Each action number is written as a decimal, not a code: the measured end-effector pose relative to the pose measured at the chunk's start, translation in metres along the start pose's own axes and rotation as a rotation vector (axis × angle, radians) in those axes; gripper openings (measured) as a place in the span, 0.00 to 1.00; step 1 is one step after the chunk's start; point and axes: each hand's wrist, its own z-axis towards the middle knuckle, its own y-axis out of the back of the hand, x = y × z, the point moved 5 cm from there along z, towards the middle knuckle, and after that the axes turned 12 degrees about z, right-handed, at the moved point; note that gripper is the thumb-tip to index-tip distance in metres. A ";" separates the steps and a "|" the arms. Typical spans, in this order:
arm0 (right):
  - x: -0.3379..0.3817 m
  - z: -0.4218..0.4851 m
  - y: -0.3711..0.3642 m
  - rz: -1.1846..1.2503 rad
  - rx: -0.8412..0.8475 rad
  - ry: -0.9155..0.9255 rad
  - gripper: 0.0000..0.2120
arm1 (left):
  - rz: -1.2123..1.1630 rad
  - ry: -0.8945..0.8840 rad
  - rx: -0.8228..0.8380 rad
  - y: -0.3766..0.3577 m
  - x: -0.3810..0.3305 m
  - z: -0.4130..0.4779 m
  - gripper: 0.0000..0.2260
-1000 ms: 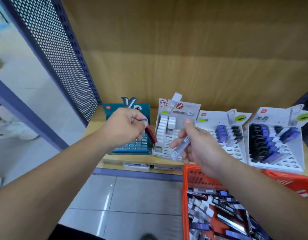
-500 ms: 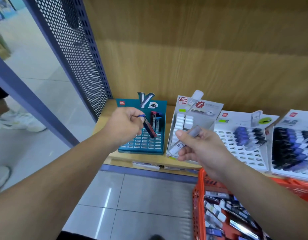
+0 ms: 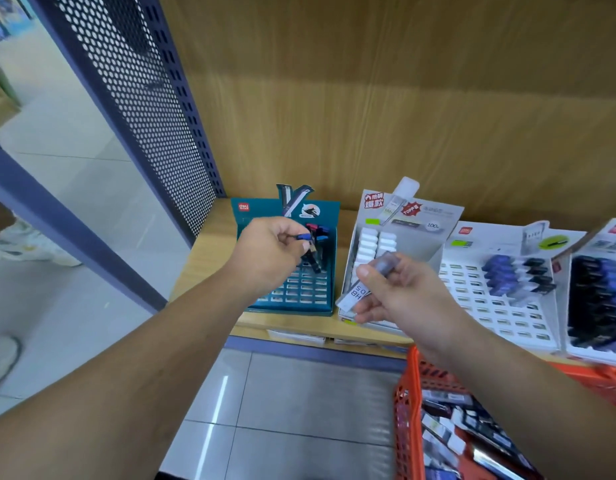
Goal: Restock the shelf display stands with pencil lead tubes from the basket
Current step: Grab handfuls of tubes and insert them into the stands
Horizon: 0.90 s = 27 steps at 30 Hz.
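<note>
Head view: both hands are out in front of me, one tube in each.

Left hand [image 3: 268,251] is curled, thumb and fingers pinching a dark tube [image 3: 309,252] with a blue cap. The tube is tilted, lower end pointing down at the teal stand [image 3: 299,299] directly behind the hand. A few red- and blue-capped tubes [image 3: 321,233] stand in that stand's top rows, just beyond my left fingertips, with rows of slots below them. Cannot tell whether the held tube touches the stand.

Right hand [image 3: 400,296] grips a clear tube [image 3: 363,289] marked "HB 0.5". It is held slantwise between thumb and fingers, grey cap end up and away from me.

Behind this hand is the white stand [image 3: 424,233]. It has two columns of white-capped tubes [image 3: 368,242] at its upper left, just past my right thumb.

Right of the right hand is a third stand [image 3: 479,306] with blue and black tubes in its upper rows. A fourth stand [image 3: 600,292], packed with dark tubes, is at the frame edge. All four stands sit on the shelf [image 3: 202,261].

Basket [image 3: 408,393], orange-red, is below my right forearm and near me, holding many loose tubes.

Left of the left hand a mesh panel [image 3: 143,98] rises from the shelf end. Beyond it are floor tiles and a white shoe [image 3: 26,244].
</note>
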 end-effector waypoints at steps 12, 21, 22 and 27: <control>-0.007 0.012 0.010 -0.011 0.014 0.021 0.06 | 0.157 -0.117 -0.045 -0.011 0.001 0.014 0.08; -0.004 0.011 0.009 -0.210 0.015 0.101 0.09 | 0.290 -0.175 0.007 -0.016 -0.006 0.010 0.07; -0.004 0.010 0.010 -0.207 0.006 0.110 0.09 | 0.291 -0.191 0.000 -0.016 -0.007 0.010 0.07; -0.011 0.008 0.018 -0.199 -0.031 0.109 0.11 | 0.298 -0.191 0.002 -0.017 -0.006 0.009 0.08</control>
